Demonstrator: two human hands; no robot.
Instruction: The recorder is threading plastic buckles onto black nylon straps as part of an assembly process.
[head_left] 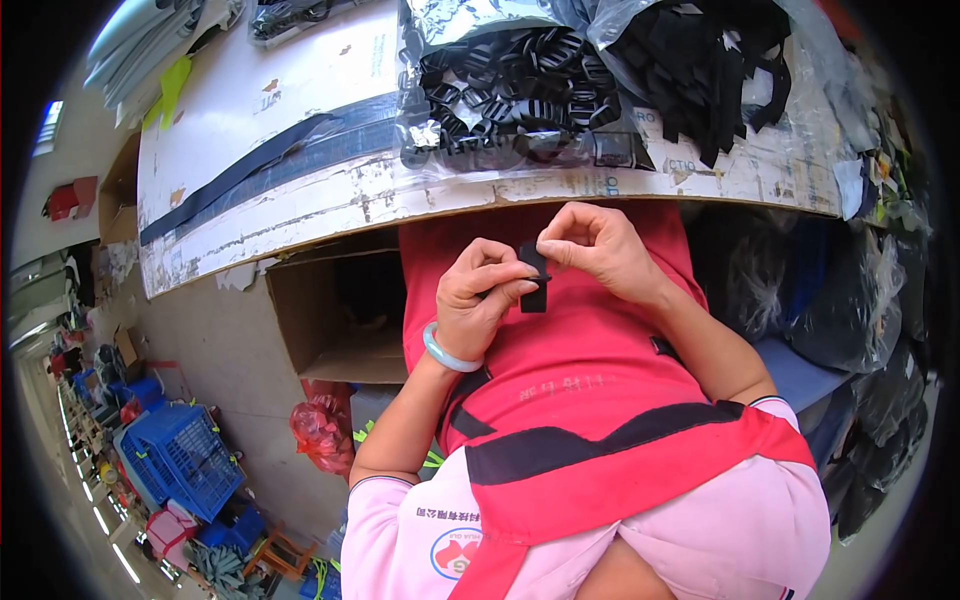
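My left hand (484,293) pinches a short black webbing strap (533,297) between thumb and fingers, over my lap. A thin dark edge, perhaps of a buckle, crosses the strap at these fingertips. My right hand (597,250) is closed in a pinch at the strap's upper end; its fingers partly hide what they grip. On the table beyond lies an open clear bag with many black plastic buckles (520,85). To its right, another plastic bag holds a heap of short black straps (700,75).
The worn white tabletop (300,230) ends just beyond my hands. A long black strap (235,175) lies on it at left. Below stands an open cardboard box (335,320), with a red plastic bag (322,432) beside it. Blue crates (185,455) stand on the floor at left.
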